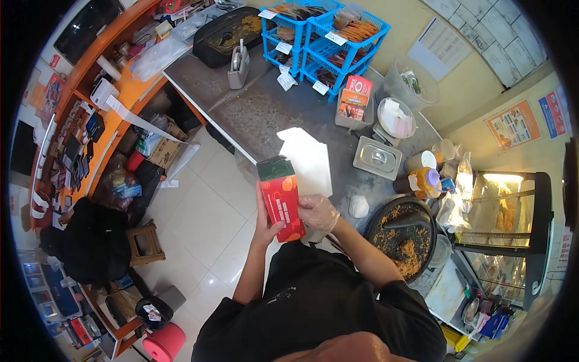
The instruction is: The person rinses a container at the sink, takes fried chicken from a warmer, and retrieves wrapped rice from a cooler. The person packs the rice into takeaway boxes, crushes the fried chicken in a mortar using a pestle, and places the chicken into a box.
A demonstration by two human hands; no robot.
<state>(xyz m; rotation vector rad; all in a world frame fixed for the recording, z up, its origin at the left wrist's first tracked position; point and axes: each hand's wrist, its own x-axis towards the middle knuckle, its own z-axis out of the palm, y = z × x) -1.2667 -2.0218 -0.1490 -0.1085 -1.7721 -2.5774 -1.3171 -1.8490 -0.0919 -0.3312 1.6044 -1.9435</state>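
Red card with a dark green far end forms the long carton [280, 196] that we hold up before us. Our bare left hand [267, 223] is clamped on its left side, thumb across the printed face. Our right hand [319, 213], in a clear plastic glove, curls at the opposite edge; we cannot tell whether its fingers pinch the card. Just beyond the hands, a white sheet [309, 161] shows against the dark bench [241, 111]; whether it touches the glove is unclear. To the right of our hands are a small white lump [358, 206] and a black bowl [403, 201] of orange-brown crumbs [407, 268]; beyond the lump sits a lidded steel container [377, 158]. We judge the step in hand to be steadying the carton; the next move seems to call for a firm left grip and light right fingers, sparing the card from crushing.
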